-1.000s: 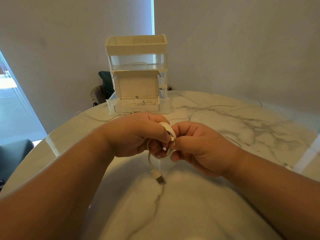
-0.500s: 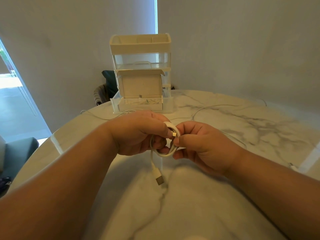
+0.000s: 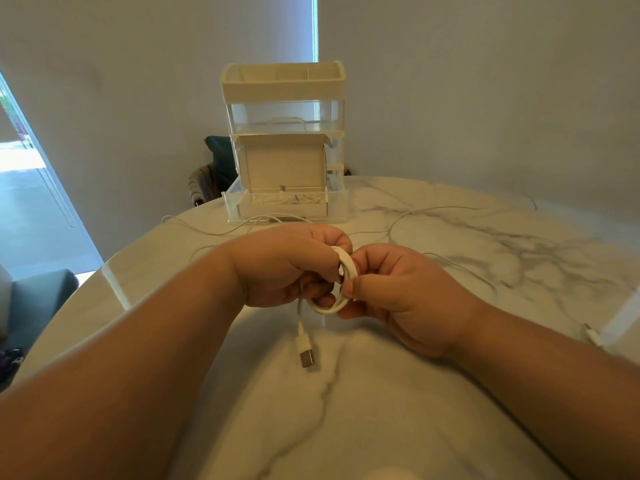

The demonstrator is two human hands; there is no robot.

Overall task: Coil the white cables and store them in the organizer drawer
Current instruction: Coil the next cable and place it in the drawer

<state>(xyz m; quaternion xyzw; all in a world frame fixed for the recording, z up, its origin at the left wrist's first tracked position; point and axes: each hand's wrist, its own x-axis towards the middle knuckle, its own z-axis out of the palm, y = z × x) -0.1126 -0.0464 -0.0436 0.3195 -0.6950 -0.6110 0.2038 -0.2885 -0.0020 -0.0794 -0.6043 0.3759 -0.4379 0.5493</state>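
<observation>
White cable is wound in a small coil above the table; my left hand grips its left side, my right hand pinches its right side, and the USB plug hangs below. Behind, the organizer has its bottom drawer open, with loose cables beside it.

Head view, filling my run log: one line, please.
coiling; left hand, right hand grip white cable coil; USB plug dangling; organizer drawer open

Coiled cable: white, w/ silver USB plug. Loose cables also white. Table: white marble, grey veins. Organizer: cream top tray, clear drawers; box inside is cream. Wall pale grey; chair at left dark grey-green.
</observation>
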